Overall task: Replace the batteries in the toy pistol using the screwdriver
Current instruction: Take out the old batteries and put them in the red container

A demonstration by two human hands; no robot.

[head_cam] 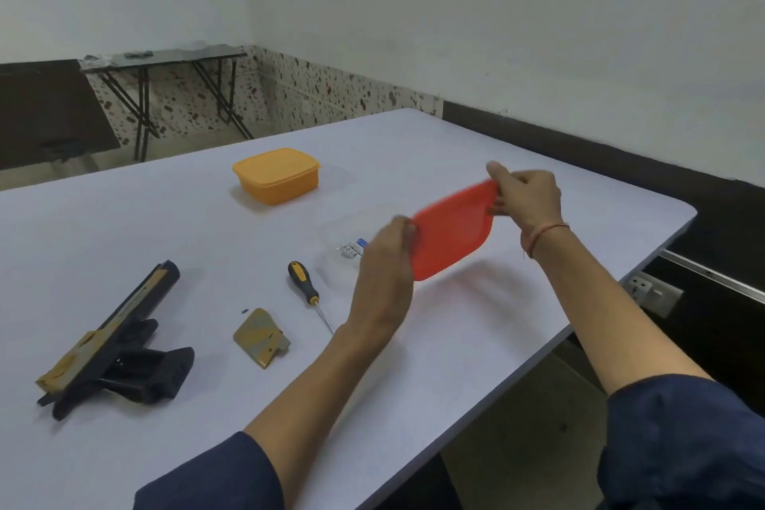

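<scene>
Holding the red lid (453, 230) by 2 opposite edges: left grip (387, 257) pinches the near-left edge, right grip (525, 195) pinches the far corner. The lid is tilted and clear of the tabletop (207, 240). The clear box (331, 275) with batteries (354, 248) sits just beyond the left grip. The toy pistol (120, 340) lies well left of both grips, with its cover (261, 337) off. 1 screw (244, 309) and the screwdriver (304, 282) lie between.

Judgement: set the lid down right of the box, away from the screw, freeing 1 grip for fresh cells.

Battery label print is too small to read; no other writing is visible.
</scene>
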